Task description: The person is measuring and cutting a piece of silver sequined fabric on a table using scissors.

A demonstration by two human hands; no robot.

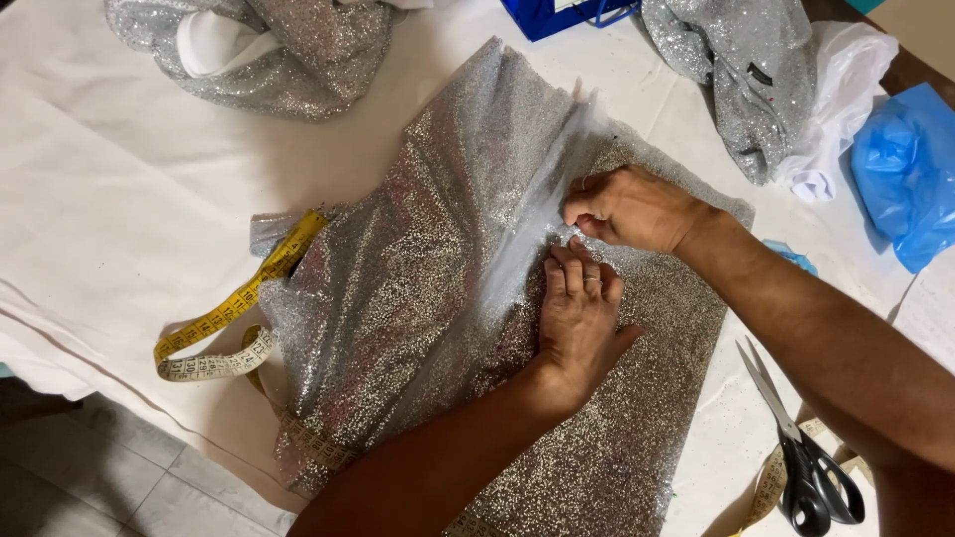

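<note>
Head view: silver sequin fabric (418,288) under both hands, left hand (577,318) flat, right hand (632,207) pinching.

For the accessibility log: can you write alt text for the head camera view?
Two bare hands work on a silver glitter fabric spread on a white-covered table: the left hand presses it flat while the right hand pinches a fold at its middle. A yellow tape measure lies at left, black-handled scissors at right.
</note>
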